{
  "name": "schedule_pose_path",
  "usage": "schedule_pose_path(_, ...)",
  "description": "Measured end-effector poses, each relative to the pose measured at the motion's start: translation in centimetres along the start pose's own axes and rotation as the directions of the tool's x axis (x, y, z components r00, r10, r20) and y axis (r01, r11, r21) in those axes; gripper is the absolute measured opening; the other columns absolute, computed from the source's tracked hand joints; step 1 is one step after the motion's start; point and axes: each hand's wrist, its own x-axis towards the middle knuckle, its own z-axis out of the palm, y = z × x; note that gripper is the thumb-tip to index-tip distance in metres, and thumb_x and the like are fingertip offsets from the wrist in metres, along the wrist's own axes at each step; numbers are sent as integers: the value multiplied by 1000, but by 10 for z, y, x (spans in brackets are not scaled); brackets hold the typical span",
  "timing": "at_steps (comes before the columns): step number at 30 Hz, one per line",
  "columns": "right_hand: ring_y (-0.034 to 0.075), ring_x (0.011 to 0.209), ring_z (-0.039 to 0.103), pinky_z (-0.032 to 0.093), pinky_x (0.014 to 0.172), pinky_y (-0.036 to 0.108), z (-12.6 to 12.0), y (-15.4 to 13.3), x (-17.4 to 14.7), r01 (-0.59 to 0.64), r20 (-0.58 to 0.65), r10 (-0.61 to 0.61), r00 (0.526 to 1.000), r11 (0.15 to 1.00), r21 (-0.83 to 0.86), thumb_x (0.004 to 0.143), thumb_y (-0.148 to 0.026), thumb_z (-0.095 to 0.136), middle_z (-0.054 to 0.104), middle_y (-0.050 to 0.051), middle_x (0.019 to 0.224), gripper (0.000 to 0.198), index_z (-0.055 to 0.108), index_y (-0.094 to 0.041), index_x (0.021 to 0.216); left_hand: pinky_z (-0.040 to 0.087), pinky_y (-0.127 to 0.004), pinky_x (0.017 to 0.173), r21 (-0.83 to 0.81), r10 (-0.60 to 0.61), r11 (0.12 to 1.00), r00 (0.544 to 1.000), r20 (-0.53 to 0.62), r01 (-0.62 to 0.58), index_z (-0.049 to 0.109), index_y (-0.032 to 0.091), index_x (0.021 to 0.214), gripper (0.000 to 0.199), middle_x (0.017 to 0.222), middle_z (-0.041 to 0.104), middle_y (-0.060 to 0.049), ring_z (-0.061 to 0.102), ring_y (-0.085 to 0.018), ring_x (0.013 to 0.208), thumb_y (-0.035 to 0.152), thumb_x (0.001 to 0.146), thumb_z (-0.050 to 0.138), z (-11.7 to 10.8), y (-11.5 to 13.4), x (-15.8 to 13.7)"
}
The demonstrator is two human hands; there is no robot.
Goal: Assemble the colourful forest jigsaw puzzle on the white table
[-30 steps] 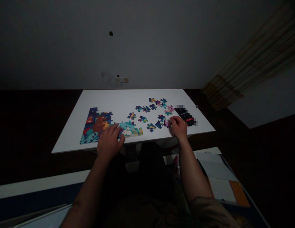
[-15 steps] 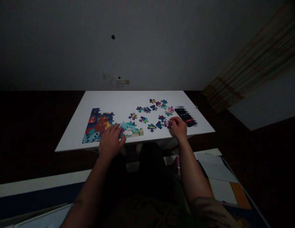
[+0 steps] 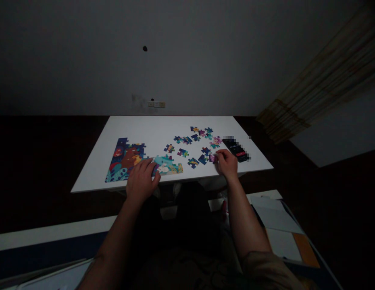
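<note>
My left hand [image 3: 142, 177] lies with fingers stretched over the lower part of a partly joined jigsaw puzzle [image 3: 116, 163]. The joined part shows a brown bear, a white rabbit and leaves, and the hand covers some of it. At the right, my right hand [image 3: 227, 163] is closed, thumb and fingers pinched on the edge of a purple puzzle piece [image 3: 213, 158] on the table. Just beside that piece lie a dark blue piece [image 3: 203, 159] and a yellow-striped piece [image 3: 192, 162].
Several loose pieces, among them a green and purple one [image 3: 183, 152] and a pink one [image 3: 217, 140], lie spread on the white table [image 3: 93, 161]. A black phone [image 3: 236, 150] lies right of them. Papers [image 3: 278, 213] rest lower right, outside the table.
The view has shifted very slightly. Both hands and the pieces stay where they were.
</note>
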Motion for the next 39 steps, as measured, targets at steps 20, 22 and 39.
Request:
schedule_pose_path(20, 20, 64, 58, 42, 63, 31, -1, -2, -1, -10, 5, 10, 1000, 1000, -19, 83, -33, 43, 68, 3, 72, 28, 68, -24, 90, 41, -51, 100, -15, -6, 1000, 1000, -10, 5, 58, 23, 117, 33, 131, 55, -10, 49, -32, 120, 32, 88, 45, 0, 1, 0)
schedule_pose_path(22, 19, 63, 57, 42, 63, 31, -1, -2, -1, -7, 1, 7, 1000, 1000, -19, 83, -34, 42, 67, 3, 71, 29, 68, -22, 90, 40, -51, 100, -14, -9, 1000, 1000, -4, 9, 58, 23, 117, 33, 132, 54, -10, 49, -31, 120, 32, 88, 45, 0, 2, 1)
schedule_pose_path(39, 19, 65, 58, 43, 64, 30, -1, 0, -2, 3, 1, -3, 1000, 1000, -8, 86, -33, 43, 67, 1, 72, 28, 68, -23, 93, 40, -52, 101, -28, -3, 1000, 1000, -21, 3, 56, 24, 117, 32, 132, 54, -10, 49, -32, 120, 31, 88, 46, -1, 2, 0)
